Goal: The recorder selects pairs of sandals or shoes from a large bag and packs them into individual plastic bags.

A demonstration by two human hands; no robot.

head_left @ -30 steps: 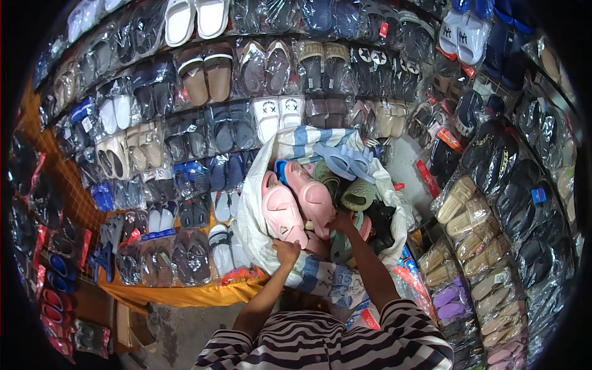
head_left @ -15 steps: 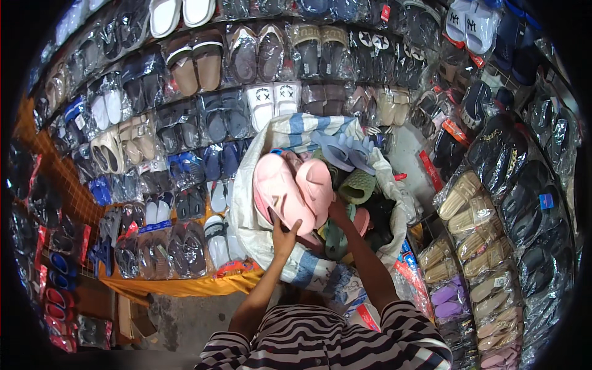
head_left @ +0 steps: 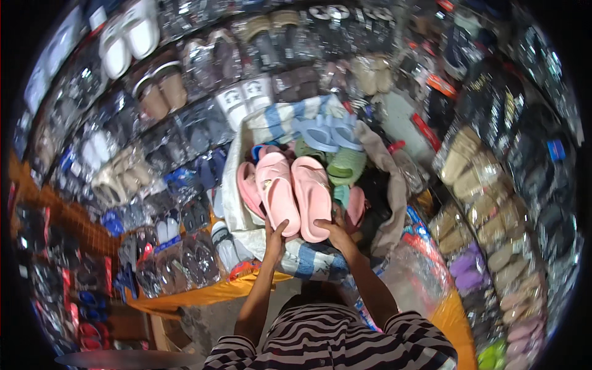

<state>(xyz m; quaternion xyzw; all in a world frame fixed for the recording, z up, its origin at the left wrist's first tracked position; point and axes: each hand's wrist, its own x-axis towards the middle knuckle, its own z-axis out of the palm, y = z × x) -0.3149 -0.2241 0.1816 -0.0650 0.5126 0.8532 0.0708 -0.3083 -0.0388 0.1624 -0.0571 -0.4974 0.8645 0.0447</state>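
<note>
My left hand (head_left: 275, 237) is closed around the heel of one pink slide sandal (head_left: 282, 206), thumb on top. Its mate, another pink slide sandal (head_left: 311, 206), is pinched at the heel by my right hand (head_left: 336, 233). The pair is held side by side, toes pointing away from me, over the mouth of a white-and-blue woven sack (head_left: 234, 203). Inside lie light-blue sandals (head_left: 317, 134), a green textured slipper (head_left: 346, 165) and a darker pink slipper (head_left: 249, 190) beside the left slide. Another pink slipper (head_left: 356, 209) shows right of my right hand.
Rows of plastic-wrapped slippers cover the racks ahead and at both sides, among them white slides (head_left: 131, 37) and beige pairs (head_left: 462, 160). An orange cloth (head_left: 185, 299) edges the display at left. Grey floor (head_left: 216, 320) lies below.
The pink slides have gone from tilted and overlapping to side by side, soles down. My right hand has come from the sack's right part onto the right slide's heel. The view has turned slightly.
</note>
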